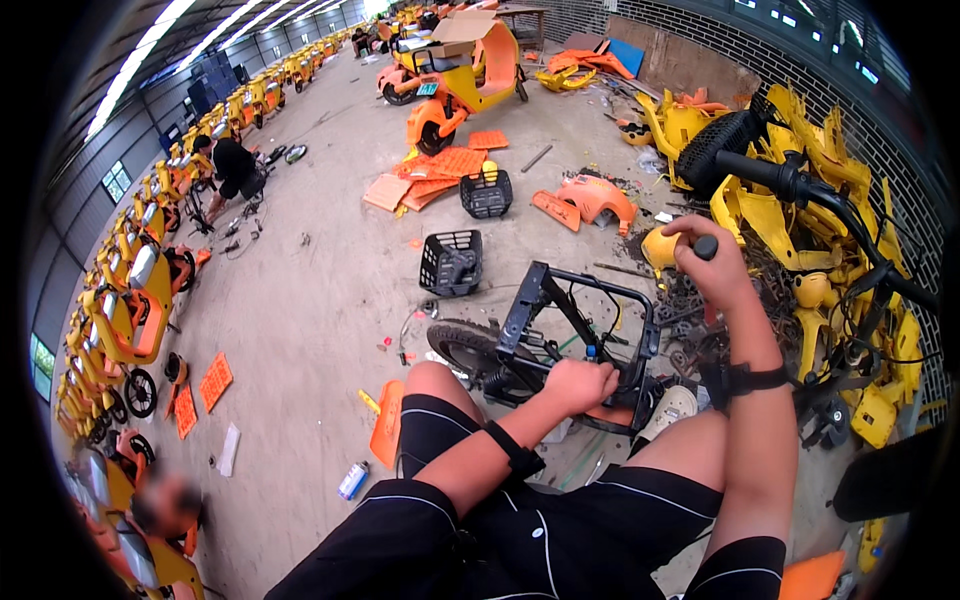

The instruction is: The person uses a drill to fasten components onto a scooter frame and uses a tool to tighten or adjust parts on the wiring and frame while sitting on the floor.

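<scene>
My left hand [583, 387] is closed at the near side of a black metal scooter frame [520, 318]. Whether its fingers grip the frame or something small is hidden. Raised above the frame's right side, my right hand [722, 268] is wrapped round a handled tool [706, 247] with a dark rounded end. A bit of red shows below that fist; the tool's kind is unclear. The frame stands between my legs, with a black-tyred wheel [462, 345] on its left and cables inside it.
Yellow body panels [745, 215] and dark metal parts are heaped at right, beside a handlebar [800, 185]. Two black baskets [450, 262] and orange panels [440, 165] lie ahead. A yellow-orange scooter [470, 80] stands beyond. Scooters line the left, where another person [235, 165] crouches.
</scene>
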Motion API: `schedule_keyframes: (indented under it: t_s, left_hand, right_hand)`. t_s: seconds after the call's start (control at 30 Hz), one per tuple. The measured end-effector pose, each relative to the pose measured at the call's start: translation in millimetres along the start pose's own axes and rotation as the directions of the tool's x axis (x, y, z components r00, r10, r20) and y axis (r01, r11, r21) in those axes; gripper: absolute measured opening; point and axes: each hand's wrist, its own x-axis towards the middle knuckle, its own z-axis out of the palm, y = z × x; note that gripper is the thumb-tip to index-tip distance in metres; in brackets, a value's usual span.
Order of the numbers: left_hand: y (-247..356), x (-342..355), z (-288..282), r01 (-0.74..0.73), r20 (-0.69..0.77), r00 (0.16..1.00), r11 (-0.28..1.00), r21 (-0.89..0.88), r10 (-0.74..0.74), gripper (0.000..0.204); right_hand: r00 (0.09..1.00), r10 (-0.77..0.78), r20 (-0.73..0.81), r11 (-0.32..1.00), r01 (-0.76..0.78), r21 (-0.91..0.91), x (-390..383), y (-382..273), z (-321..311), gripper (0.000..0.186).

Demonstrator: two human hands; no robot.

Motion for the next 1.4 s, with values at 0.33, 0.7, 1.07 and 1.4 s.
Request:
schedule_keyframes:
  t_s: [0.33, 0.7, 1.07, 1.4]
  left_hand:
    - [4.3, -6.3, 0.6, 0.094, -0.012, 0.995, 0.995, -0.030, -0.094, 0.038]
    - [7.0, -7.1, 0.8, 0.098, -0.134, 0.986, 0.995, 0.005, -0.096, 0.035]
    - [9.6, -1.9, 11.1, 0.011, -0.209, 0.978, 0.999, 0.048, 0.000, 0.034]
    - [8.9, -2.4, 7.8, 0.022, -0.193, 0.981, 1.000, -0.001, -0.021, 0.028]
  right_hand:
    - [0.963, -0.001, 0.269, 1.000, 0.008, -0.023, -21.7, -17.9, 26.3, 0.020]
    - [0.947, -0.212, 0.242, 0.974, 0.224, -0.023, -11.6, -17.9, 38.3, 0.025]
    - [0.878, -0.310, 0.365, 0.950, 0.302, 0.080, -26.3, -7.8, 48.6, 0.037]
    - [0.818, -0.352, 0.455, 0.903, 0.425, -0.065, -43.2, 3.2, 81.0, 0.024]
